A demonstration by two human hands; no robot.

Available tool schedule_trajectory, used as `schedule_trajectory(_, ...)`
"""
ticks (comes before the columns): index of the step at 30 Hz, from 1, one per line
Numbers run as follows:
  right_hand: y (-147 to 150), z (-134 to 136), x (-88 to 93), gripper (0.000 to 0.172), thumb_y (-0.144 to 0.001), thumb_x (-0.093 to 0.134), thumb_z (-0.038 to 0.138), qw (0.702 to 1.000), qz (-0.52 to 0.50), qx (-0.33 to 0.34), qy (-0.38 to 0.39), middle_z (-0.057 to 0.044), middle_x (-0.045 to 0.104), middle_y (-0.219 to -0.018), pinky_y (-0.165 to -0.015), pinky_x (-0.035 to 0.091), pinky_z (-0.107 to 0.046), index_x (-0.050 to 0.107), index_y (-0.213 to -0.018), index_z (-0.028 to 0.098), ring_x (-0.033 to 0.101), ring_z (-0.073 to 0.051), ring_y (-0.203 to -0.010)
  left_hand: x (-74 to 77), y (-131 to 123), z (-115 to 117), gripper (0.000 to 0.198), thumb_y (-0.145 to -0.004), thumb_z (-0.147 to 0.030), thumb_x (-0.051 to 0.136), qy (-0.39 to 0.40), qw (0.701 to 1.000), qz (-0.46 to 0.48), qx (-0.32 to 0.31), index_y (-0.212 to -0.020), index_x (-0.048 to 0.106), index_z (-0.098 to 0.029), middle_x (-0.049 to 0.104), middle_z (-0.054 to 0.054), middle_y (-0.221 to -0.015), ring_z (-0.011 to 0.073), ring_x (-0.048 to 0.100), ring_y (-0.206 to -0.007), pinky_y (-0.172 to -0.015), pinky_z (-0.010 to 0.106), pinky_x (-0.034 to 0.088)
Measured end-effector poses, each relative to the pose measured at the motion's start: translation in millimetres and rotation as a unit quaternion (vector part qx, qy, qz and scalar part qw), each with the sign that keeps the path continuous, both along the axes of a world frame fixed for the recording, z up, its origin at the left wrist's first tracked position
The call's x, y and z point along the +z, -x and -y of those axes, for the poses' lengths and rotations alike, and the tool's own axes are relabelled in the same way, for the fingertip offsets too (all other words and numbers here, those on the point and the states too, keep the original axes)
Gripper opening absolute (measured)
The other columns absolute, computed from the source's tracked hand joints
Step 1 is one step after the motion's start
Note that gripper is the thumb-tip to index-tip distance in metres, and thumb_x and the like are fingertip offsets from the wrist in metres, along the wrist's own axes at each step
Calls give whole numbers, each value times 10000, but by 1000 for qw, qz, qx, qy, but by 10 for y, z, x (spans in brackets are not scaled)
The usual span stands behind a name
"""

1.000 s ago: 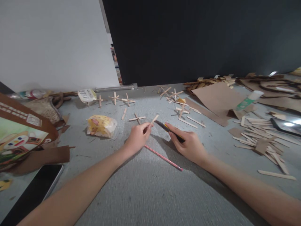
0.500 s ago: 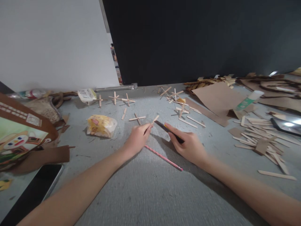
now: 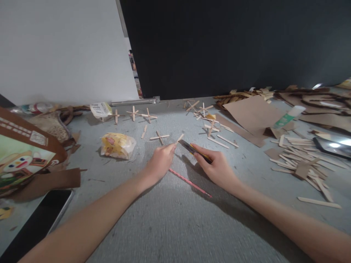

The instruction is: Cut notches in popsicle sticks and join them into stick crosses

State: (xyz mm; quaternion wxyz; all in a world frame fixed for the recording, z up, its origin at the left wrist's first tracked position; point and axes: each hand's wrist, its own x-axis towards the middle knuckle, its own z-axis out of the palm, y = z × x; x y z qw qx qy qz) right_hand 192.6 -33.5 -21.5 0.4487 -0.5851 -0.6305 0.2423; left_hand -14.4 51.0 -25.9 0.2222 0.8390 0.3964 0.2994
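My left hand [image 3: 161, 160] is closed around a short wooden craft stick [image 3: 180, 138], whose pale end sticks out past the fingertips. In my right hand [image 3: 215, 164] is a utility knife [image 3: 201, 153] with a yellow and black handle. Its dark blade points up and left, close beside the stick; whether they touch I cannot tell. A pink striped pencil [image 3: 190, 183] lies on the table below my hands. Just beyond my left hand rests a cross of two craft sticks [image 3: 159, 137], with a single short stick [image 3: 144, 132] to its left.
More crossed sticks [image 3: 134, 113] stand at the back. To the right lie a pile of craft sticks [image 3: 309, 149], a glue stick [image 3: 287, 117] and brown cardboard [image 3: 251, 115]. On the left are a yellow wrapped packet [image 3: 117, 145], a phone [image 3: 38, 223] and a brown bag [image 3: 24, 153].
The knife and my right hand have shifted slightly left and down beside the stick. Both hands keep their hold. The whole view has moved a little.
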Motion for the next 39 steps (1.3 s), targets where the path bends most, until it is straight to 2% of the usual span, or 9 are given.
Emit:
schedule_trajectory(4,-27,-37,42,470,-988,580,386,999,-22,11,38,-134,835,-1141,-692,618,-359,754,-1362,160,788,-281,-931,-18,-4,-5,352,-1092,-270,434,2,1000,1,6,-834,662,-197,610,1,-670,141,528,-581,-631,277,393)
schedule_trajectory(7,-28,-49,54,487,-977,587,409,998,-43,15,49,-122,843,-1091,-635,593,-342,760,-1355,155,767,-257,-824,0,-17,-1,334,-1093,-270,442,7,1000,-8,14,-888,695,-194,597,-10,-648,139,514,-561,-628,276,388)
schedule_trajectory(12,-12,-45,19,455,-970,600,401,998,-52,0,28,-118,813,-1228,-697,623,-364,776,-1340,204,783,-265,-878,63,-42,19,304,-1083,-245,466,24,999,-15,37,-929,722,-191,596,-17,-639,139,520,-561,-641,270,396)
schedule_trajectory(16,-2,-34,-1,491,-980,582,414,999,-47,-6,25,-124,830,-1167,-796,638,-415,752,-1373,173,795,-296,-952,80,-43,24,316,-1087,-250,468,25,999,-20,38,-896,713,-193,590,-17,-629,139,508,-552,-638,272,390)
schedule_trajectory(19,0,-30,-1,483,-989,571,405,999,-44,-10,20,-113,835,-1155,-842,637,-434,749,-1373,172,793,-307,-1008,67,-34,16,327,-1089,-253,465,23,999,-19,35,-872,702,-196,580,-18,-620,141,501,-541,-635,275,388)
schedule_trajectory(28,-10,-47,-9,449,-991,577,357,1000,-23,13,16,-118,745,-1371,-938,618,-441,748,-1372,193,771,-308,-1131,-5,-7,11,322,-1095,-225,440,-16,1000,-9,16,-856,653,-194,556,-24,-634,138,504,-569,-628,268,375)
schedule_trajectory(36,-36,-77,19,455,-983,578,385,998,-42,25,37,-114,822,-1205,-751,618,-382,768,-1346,187,782,-282,-949,-4,-30,13,263,-1077,-187,473,-12,1000,-9,26,-921,685,-190,658,15,-726,151,592,-650,-658,268,401)
schedule_trajectory(39,-36,-80,32,479,-979,577,406,998,-42,26,43,-114,842,-1068,-668,577,-350,768,-1351,173,760,-269,-852,22,-40,25,262,-1086,-208,475,1,999,-13,37,-937,689,-187,671,20,-741,154,598,-654,-653,270,398)
